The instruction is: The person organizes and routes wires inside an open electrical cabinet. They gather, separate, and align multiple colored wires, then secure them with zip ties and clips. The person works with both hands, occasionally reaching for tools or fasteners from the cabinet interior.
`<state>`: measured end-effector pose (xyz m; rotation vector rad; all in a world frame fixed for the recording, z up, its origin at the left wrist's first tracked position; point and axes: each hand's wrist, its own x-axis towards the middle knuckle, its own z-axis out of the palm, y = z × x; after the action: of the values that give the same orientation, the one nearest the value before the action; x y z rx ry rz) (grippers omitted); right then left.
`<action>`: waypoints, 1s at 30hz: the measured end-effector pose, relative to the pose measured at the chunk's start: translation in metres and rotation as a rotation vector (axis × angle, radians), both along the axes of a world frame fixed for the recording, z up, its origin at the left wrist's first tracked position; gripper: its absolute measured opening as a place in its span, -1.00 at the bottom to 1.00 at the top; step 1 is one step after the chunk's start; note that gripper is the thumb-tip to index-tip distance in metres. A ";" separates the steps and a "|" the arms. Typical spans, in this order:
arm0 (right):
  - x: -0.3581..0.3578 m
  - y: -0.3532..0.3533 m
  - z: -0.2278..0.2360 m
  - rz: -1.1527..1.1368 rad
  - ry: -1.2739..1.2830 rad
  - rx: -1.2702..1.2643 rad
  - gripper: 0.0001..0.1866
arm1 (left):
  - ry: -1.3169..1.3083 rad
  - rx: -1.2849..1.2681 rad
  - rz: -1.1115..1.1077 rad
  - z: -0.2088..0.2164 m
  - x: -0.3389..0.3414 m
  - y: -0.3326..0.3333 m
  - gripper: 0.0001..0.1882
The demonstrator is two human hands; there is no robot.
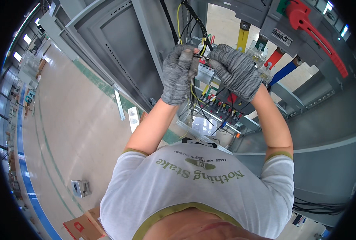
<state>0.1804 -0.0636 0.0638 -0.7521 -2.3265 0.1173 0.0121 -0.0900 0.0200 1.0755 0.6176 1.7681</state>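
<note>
Both my hands wear grey knit gloves and meet at the lower end of a black-wrapped cable bundle (202,28) inside a grey electrical cabinet. My left hand (177,74) is closed, its bare thumb tip showing beside the bundle. Opposite it, my right hand (236,72) is also closed, thumb and forefinger pinched together. A thin dark wire (202,58) runs between the fingertips of both hands; its ends are hidden by the gloves. Just below sits a white-and-blue wiring component (205,74). Farther down, a dark terminal block (222,107) carries several loose wires.
Yellow (243,37), red (274,59) and blue (285,73) busbars stand to the right, under a switch with a red handle (314,32). A grey cabinet door (118,48) stands at the left. On the floor are a small box (80,188) and a cardboard carton (80,228).
</note>
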 end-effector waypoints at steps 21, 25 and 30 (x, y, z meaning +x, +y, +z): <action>0.043 -0.004 -0.050 -0.045 0.253 -0.536 -0.58 | 0.372 0.063 0.018 -0.023 -0.040 0.019 -0.76; 0.020 -0.005 -0.107 -0.089 0.303 -0.768 -0.66 | 0.632 0.047 -0.078 -0.035 -0.058 0.022 -0.65; 0.010 -0.014 -0.084 -0.068 0.405 -1.044 -0.74 | 0.522 0.076 -0.117 -0.048 -0.068 0.019 -0.56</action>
<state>0.1908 -0.0778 -0.0203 -1.1396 -1.7366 1.3816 -0.0557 -0.0710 -0.0282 1.6124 0.7844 1.4192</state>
